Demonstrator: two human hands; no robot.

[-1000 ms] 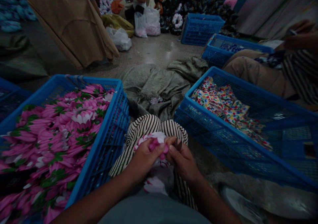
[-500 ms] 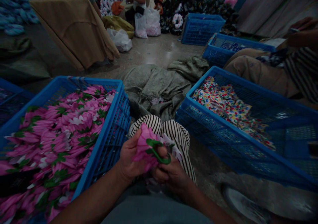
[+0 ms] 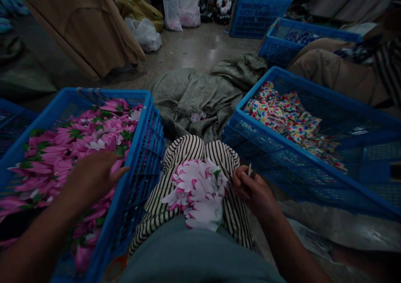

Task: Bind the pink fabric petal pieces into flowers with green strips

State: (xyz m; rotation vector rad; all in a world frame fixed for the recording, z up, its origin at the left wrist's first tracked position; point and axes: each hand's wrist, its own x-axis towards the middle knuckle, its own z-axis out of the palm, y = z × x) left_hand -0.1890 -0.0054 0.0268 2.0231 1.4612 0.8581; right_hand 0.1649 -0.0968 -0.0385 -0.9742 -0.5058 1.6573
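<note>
White and pink petal pieces [image 3: 200,191] lie in a loose heap on my striped lap [image 3: 184,149]. My left hand [image 3: 94,176] is over the blue crate [image 3: 145,107] at the left, above pink flower pieces with green parts [image 3: 69,138]; its thumb stands apart from the other fingers, and nothing shows in it. Beside my right knee, my right hand [image 3: 250,187] is closed around a small, thin, pale tool that sticks up between its fingers.
At the right stands a blue crate [image 3: 272,130] of colourful printed cloth pieces [image 3: 288,120]. Grey-green sacking [image 3: 200,93] lies ahead. Farther off are more blue crates [image 3: 260,13], plastic bags [image 3: 189,7] and a draped brown cloth [image 3: 84,24]. A seated person's legs [image 3: 332,70] are at the right.
My left hand has moved from my lap to the left crate. My right hand has moved right, away from the petals. The pink flower with the green stem is no longer held up. The view has tilted down.
</note>
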